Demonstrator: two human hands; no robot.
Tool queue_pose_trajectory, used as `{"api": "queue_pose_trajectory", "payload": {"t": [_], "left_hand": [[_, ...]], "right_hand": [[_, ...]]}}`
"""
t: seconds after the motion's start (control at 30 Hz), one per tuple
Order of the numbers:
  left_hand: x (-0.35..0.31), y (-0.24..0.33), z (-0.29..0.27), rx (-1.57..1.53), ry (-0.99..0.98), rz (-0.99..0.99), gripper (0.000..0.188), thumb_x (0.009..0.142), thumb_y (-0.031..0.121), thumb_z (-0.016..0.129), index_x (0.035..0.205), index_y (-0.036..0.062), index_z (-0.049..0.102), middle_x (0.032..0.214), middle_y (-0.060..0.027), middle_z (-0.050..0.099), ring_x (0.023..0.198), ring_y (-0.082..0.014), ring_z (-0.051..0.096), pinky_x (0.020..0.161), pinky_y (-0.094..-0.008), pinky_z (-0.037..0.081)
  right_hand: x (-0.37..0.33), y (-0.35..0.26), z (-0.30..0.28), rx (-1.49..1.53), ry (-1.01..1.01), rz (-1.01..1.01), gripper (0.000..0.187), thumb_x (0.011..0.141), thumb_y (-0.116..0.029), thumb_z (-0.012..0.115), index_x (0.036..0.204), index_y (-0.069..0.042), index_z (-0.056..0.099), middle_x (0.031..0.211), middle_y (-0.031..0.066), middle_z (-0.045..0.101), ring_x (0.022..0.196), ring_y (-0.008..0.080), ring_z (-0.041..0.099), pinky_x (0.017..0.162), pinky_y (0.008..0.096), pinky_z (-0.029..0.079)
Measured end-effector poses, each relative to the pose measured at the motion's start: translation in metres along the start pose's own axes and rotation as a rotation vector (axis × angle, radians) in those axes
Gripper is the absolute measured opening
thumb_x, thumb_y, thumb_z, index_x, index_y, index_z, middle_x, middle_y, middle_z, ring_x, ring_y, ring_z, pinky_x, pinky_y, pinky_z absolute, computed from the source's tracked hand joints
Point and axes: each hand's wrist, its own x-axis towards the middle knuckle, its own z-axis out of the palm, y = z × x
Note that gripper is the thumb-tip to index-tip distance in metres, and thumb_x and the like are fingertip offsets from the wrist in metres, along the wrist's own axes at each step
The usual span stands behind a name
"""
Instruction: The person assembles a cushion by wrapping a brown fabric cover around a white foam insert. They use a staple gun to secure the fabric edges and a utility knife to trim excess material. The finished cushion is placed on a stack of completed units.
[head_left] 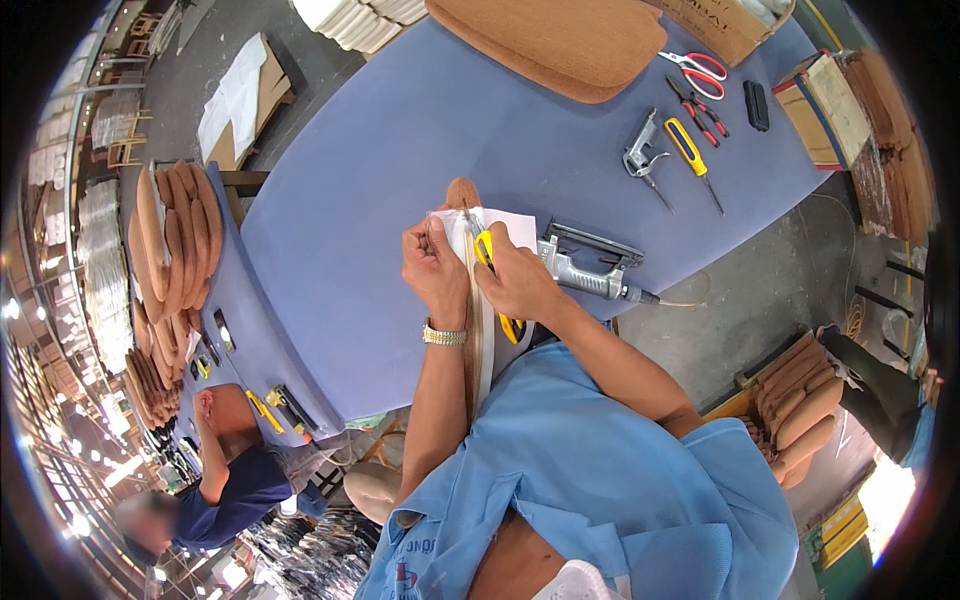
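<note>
A narrow brown padded piece [461, 192] with a white sheet-like lining [510, 225] lies on the blue table, its long strip running toward my body. My left hand [435, 262] is closed at the left edge of the white lining, pinching it between thumb and fingers. In my right hand [520, 280] is a tool with a yellow-and-black handle [484, 247]. Its thin metal end reaches the lining near the brown tip; the fingers hide its exact kind. Just right of that hand, a pneumatic staple gun [590, 268] rests on its side.
Beyond my hands lie an air blow gun [642, 150], a yellow screwdriver [690, 150], pliers [698, 108] and red-handled scissors [697, 72]. Large brown pads [560, 45] cover the far edge. Brown cushions [180, 235] are stacked at left, near another person [240, 495].
</note>
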Motion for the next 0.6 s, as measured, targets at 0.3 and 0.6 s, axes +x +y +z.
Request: {"api": "queue_pose_trajectory", "payload": {"t": [0.3, 0.6], "left_hand": [[0.013, -0.002, -0.015, 0.279, -0.215, 0.244, 0.03, 0.095, 0.007, 0.071, 0.125, 0.0094, 0.073, 0.108, -0.0115, 0.077, 0.091, -0.0181, 0.072, 0.078, -0.0299, 0.057], [0.029, 0.02, -0.015, 0.355, -0.281, 0.243, 0.018, 0.094, 0.014, 0.074, 0.11, 0.005, 0.078, 0.101, -0.015, 0.078, 0.083, -0.0251, 0.076, 0.069, -0.0328, 0.057]], "right_hand": [[0.003, 0.028, 0.026, 0.15, 0.141, -0.036, 0.032, 0.099, -0.015, 0.057, 0.114, 0.0, 0.033, 0.064, 0.0175, 0.063, 0.055, 0.0333, 0.07, 0.053, 0.0464, 0.054], [0.004, 0.018, 0.008, 0.085, 0.186, -0.096, 0.037, 0.096, -0.018, 0.059, 0.117, 0.003, 0.036, 0.068, 0.0262, 0.063, 0.064, 0.0472, 0.067, 0.062, 0.0559, 0.05]]}}
